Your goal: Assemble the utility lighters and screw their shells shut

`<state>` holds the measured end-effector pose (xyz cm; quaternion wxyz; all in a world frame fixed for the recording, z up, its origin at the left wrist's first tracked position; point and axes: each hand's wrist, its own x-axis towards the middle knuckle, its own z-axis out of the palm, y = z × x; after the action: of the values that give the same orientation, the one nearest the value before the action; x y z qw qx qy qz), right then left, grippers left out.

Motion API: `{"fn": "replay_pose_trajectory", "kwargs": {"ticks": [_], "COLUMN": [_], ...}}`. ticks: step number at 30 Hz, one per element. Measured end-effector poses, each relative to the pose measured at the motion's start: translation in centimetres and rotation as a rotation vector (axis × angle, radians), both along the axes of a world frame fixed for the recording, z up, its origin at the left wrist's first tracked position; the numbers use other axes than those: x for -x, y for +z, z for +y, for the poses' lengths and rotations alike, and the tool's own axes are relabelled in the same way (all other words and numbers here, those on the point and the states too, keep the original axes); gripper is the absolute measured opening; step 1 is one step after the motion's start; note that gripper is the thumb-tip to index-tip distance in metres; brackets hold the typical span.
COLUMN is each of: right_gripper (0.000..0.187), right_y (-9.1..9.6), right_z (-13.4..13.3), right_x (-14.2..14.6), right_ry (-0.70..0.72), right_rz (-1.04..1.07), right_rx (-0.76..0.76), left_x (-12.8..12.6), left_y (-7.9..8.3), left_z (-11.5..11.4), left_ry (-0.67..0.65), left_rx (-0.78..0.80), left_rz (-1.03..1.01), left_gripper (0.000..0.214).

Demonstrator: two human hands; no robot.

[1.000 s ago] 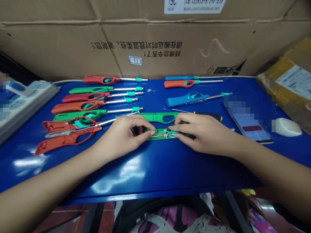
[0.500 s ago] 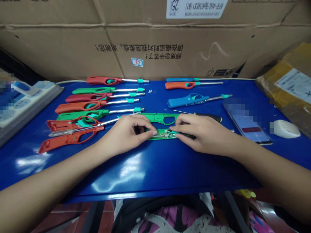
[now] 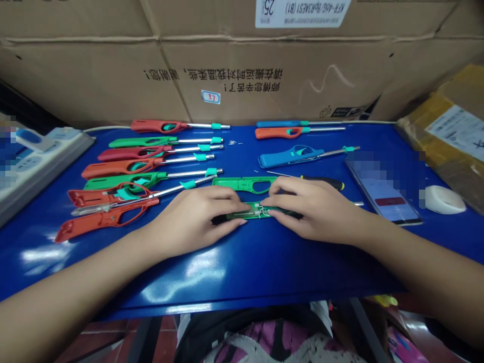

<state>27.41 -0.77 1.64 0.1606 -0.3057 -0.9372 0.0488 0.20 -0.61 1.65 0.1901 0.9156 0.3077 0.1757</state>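
An opened green gas lighter (image 3: 254, 212) lies at the middle of the table, its inner parts and a thin white wire showing. My left hand (image 3: 206, 212) grips its left end, thumb and fingers on the two edges. On its right part, my right hand (image 3: 308, 204) is closed, covering much of the body; the metal tip shows past the wrist. Just behind lies the loose green half shell (image 3: 245, 184). A screwdriver (image 3: 328, 182) with a black and yellow handle is partly hidden behind my right hand. An opened orange lighter (image 3: 109, 206) lies left of my left hand.
Several assembled lighters (image 3: 128, 165) lie in a row at the back left. A blue lighter (image 3: 291, 157) and others lie back right. A phone (image 3: 381, 191) and white mouse (image 3: 445, 199) are at the right, a power strip (image 3: 56, 156) at the left. A cardboard box (image 3: 227, 55) walls the back.
My left hand has shifted its grip, the fingers now reaching along the green lighter's far edge and the thumb along the near one. My right hand stays almost in place.
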Motion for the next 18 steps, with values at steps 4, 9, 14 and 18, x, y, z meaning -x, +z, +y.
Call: {"fn": "replay_pose_trajectory", "kwargs": {"ticks": [4,9,14,18], "right_gripper": [0.022,0.015,0.013,0.013], "right_y": [0.19,0.19,0.08,0.03], "right_z": [-0.09,-0.02,0.12,0.07], "right_x": [0.03,0.1,0.06,0.01], "right_ry": [0.033,0.035,0.041,0.04], "right_rz": [0.002,-0.034,-0.048,-0.06], "right_rx": [0.035,0.088,0.109,0.131], "left_x": [-0.1,-0.24,-0.39,-0.56], "left_y": [-0.35,-0.27,-0.22,-0.34], "left_z": [-0.3,-0.38,-0.45,-0.61], "left_ry": [0.008,0.018,0.016,0.051], "left_rx": [0.02,0.041,0.043,0.057], "left_rz": [0.01,-0.038,-0.041,-0.064], "left_gripper": [0.024,0.024,0.024,0.023]}}
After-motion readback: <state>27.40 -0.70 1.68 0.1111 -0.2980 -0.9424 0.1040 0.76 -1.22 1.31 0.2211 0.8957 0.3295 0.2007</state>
